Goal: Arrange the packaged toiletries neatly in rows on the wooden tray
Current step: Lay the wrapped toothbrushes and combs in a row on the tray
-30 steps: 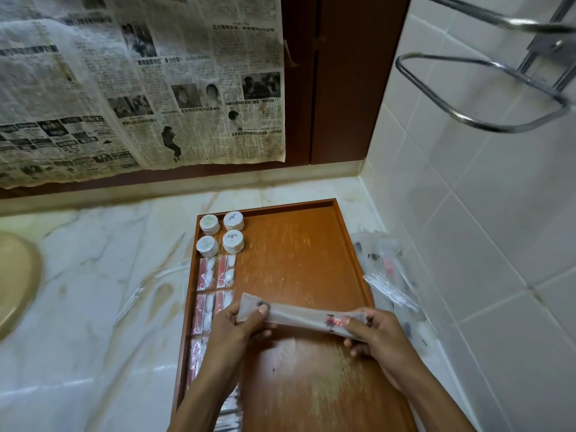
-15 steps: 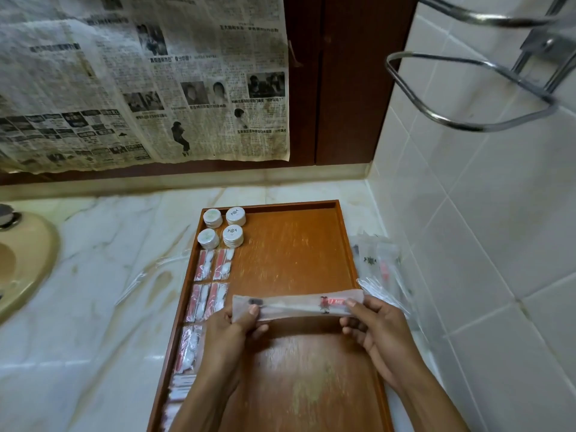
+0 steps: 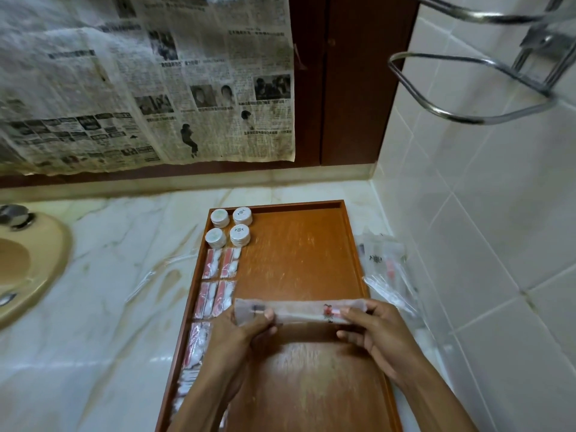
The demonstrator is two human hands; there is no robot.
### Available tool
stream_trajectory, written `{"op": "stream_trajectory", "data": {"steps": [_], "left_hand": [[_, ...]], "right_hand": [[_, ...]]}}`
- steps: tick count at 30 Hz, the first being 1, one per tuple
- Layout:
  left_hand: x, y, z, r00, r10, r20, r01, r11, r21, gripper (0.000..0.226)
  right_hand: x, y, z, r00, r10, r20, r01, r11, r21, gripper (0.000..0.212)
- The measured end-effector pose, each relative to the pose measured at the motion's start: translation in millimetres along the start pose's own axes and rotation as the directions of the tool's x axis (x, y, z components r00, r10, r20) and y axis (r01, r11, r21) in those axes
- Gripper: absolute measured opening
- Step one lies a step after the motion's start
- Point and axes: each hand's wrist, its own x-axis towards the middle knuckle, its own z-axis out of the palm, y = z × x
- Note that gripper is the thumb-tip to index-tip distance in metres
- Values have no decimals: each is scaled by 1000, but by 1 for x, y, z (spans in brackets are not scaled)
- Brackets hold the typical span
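Head view: my left hand and right hand pinch ends of long sachet crosswise over wooden tray middle. Round tubs at tray's far-left corner; loose packets on counter beside tray's right edge. Sachet print unreadable.

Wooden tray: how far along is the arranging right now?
Done: four round white tubs sit at the wooden tray's far left corner, with small red-and-white packets in two columns below. In hand: the left hand and right hand hold a long packet crosswise over the tray. Left: loose clear packets beside the tray, and its right side is bare.
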Motion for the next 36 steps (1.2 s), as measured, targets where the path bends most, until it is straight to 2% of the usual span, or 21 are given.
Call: {"op": "stream_trajectory", "data": {"steps": [3,7,10,11,13,15,16,18,20,25,28,30,32,36], "left_hand": [[1,-2,2,999,26,-48,-26,1000,-13,40],[2,-4,3,994,51,-95,-45,997,58,38],[3,-3,4,992,64,-109,-53,993,107,37],[4,-3,5,992,55,-115,-48,997,67,36],[5,-1,8,994,-6,-107,-8,992,-128,34],[6,-1,16,995,-77,-64,51,941,-333,34],[5,-2,21,994,-104,-40,81,922,-379,35],[3,-6,34,990,-143,17,140,931,-338,26],[-1,-11,48,984,-161,75,173,961,-214,10],[1,-13,57,993,-104,61,108,992,-66,7],[3,-9,56,994,-82,73,83,996,-13,9],[4,-7,56,993,-82,80,82,997,10,8],[5,-6,55,993,-77,93,75,997,23,8],[6,-8,54,997,-57,44,55,997,55,9]], "right_hand": [[-2,-2,4,1000,15,12,-15,1000,-19,19],[-2,-1,4,1000,6,-25,-10,989,-148,19],[-6,-5,4,1000,-12,27,18,970,-241,25],[-7,-6,4,999,-17,48,29,964,-266,26],[-7,-7,5,997,-59,55,73,954,-292,18],[-6,-6,10,993,-120,9,118,954,-277,10],[-6,-4,14,989,-146,-21,136,958,-251,8],[-6,1,23,984,-167,-67,151,970,-193,7],[-8,7,31,985,-153,-80,135,971,-197,10],[-9,8,28,992,-90,-86,66,967,-246,11],[-7,6,26,997,23,-75,-29,996,-84,12],[-8,4,28,998,33,-60,-35,999,-27,12],[-11,4,30,998,-14,-54,9,996,-87,10],[-13,2,31,985,-146,-96,96,912,-398,10]]}}
